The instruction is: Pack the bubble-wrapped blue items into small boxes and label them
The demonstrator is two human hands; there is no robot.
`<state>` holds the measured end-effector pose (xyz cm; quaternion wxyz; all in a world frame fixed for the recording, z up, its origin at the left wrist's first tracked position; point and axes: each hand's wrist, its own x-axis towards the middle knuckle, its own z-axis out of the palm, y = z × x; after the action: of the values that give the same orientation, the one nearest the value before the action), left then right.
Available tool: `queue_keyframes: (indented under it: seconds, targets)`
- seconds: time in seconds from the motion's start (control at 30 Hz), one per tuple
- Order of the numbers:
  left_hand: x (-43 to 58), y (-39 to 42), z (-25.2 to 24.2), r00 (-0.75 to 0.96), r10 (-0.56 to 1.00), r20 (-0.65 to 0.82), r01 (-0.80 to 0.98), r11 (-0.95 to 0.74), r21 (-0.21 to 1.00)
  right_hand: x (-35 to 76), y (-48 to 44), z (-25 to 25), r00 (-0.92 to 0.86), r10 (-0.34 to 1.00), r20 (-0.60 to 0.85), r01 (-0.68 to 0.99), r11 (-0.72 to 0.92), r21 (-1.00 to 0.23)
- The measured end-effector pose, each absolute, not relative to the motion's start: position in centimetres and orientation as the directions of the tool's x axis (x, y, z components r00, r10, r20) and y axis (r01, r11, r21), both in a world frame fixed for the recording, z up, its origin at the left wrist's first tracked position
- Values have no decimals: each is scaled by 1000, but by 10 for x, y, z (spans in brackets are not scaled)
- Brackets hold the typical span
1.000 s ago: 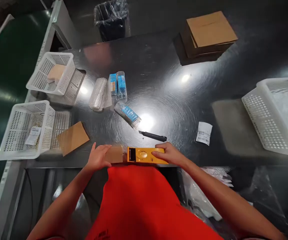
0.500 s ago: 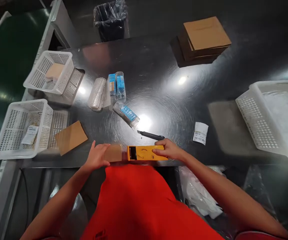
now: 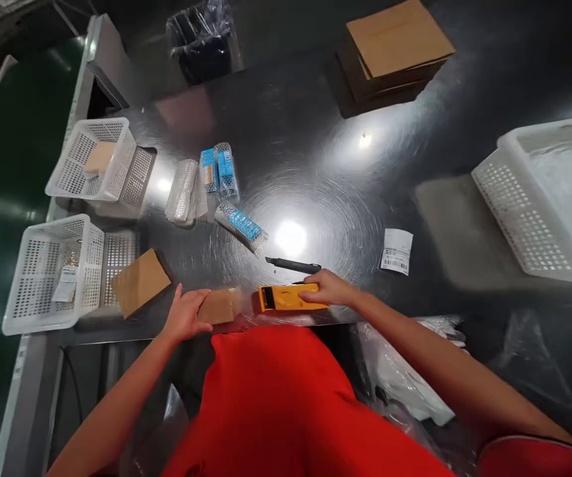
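Observation:
At the table's near edge, my left hand (image 3: 187, 314) grips a small brown cardboard box (image 3: 218, 306), its thumb along the near side. My right hand (image 3: 330, 289) is closed around the right end of a yellow tape dispenser (image 3: 286, 297), whose black end faces the box. A short gap separates the two. Just beyond the dispenser lies a black utility knife (image 3: 293, 265). Farther out is a bubble-wrapped blue packet (image 3: 242, 225). To the left of the box rests a flat piece of brown cardboard (image 3: 140, 283).
Two white baskets (image 3: 90, 159) (image 3: 42, 271) stand on the left by a green conveyor (image 3: 22, 126). More wrapped blue packets (image 3: 218, 171) and bubble wrap (image 3: 185, 191) lie beyond. Stacked cardboard (image 3: 400, 40), a label (image 3: 396, 252) and a large white bin (image 3: 519, 199) are rightward.
The yellow tape dispenser has shifted slightly right, and its gap from the box has widened. My left hand keeps hold of the box. The whole view has tilted a little.

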<state>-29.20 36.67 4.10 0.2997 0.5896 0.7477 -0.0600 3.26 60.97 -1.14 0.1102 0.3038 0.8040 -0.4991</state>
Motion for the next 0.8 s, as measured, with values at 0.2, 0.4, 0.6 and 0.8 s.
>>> queue_keyframes:
  seconds: [0.2, 0.4, 0.6, 0.8]
  targets:
    - [-253, 391, 52, -168, 810, -561, 968, 244, 62, -45, 575, -3, -792, 405, -457, 609, 489, -624]
    - [-217, 427, 24, -210, 767, -607, 912, 378, 162, -61, 567, -19, -756, 476, -450, 655, 546, -522]
    - [-233, 430, 2, -210, 813, -543, 853, 424, 304, -74, 580, -3, -735, 559, -383, 674, 549, -494]
    - [-227, 448, 71, -160, 952, -261, 871, 260, 416, -69, 629, 75, -660, 672, -337, 733, 476, -487]
